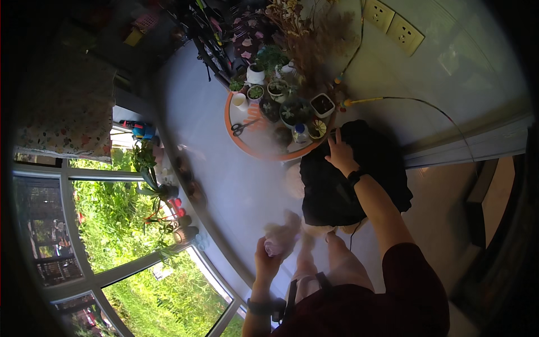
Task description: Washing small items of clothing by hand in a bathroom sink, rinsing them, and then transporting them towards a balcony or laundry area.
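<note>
My left hand is closed around a crumpled pale pink cloth, held low in front of my legs; its far end is blurred. My right hand has two fingers stretched out above a black cloth, near the table's edge; whether it touches the fabric I cannot tell. The black cloth lies draped over something pale and fluffy, mostly hidden. Just beyond stands a round table with an orange rim. On it are black-handled scissors, a blue-capped clear bottle and a white cup.
Several potted succulents crowd the table, with a square white pot at its right. Dried flowers stand behind. A thin cord arcs along the wall below two sockets. Plants line the window ledge at left.
</note>
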A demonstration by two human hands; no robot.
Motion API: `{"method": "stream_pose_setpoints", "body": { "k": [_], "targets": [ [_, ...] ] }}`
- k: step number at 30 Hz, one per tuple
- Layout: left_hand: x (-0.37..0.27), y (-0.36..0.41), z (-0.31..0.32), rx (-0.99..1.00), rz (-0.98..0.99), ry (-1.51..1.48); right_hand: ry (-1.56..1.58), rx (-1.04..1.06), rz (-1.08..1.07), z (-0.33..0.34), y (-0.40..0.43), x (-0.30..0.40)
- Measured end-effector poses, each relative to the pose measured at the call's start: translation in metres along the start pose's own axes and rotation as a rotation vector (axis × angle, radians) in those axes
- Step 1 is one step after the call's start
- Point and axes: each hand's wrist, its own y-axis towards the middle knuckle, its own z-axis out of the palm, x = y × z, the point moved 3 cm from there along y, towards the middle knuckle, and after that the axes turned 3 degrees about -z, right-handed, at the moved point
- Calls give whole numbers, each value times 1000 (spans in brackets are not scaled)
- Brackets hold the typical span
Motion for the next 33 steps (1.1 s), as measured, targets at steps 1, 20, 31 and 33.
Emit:
{"method": "stream_pose_setpoints", "body": {
  "k": [1, 20, 31, 33],
  "targets": [
    [-1, 4, 0, -18, 30, 20, 0, 8, 1, 10, 0, -4],
    [-153, 16, 49, 325, 259, 278, 897, -513, 498, -224, -357, -138],
    [-223, 23, 183, 828, 689, 485, 1233, -1596, 468, -281, -641, -156],
    [-214, 38, 213, 992, 353, 285, 1166, -1633, 598, -249, -641, -161]
  ]
}}
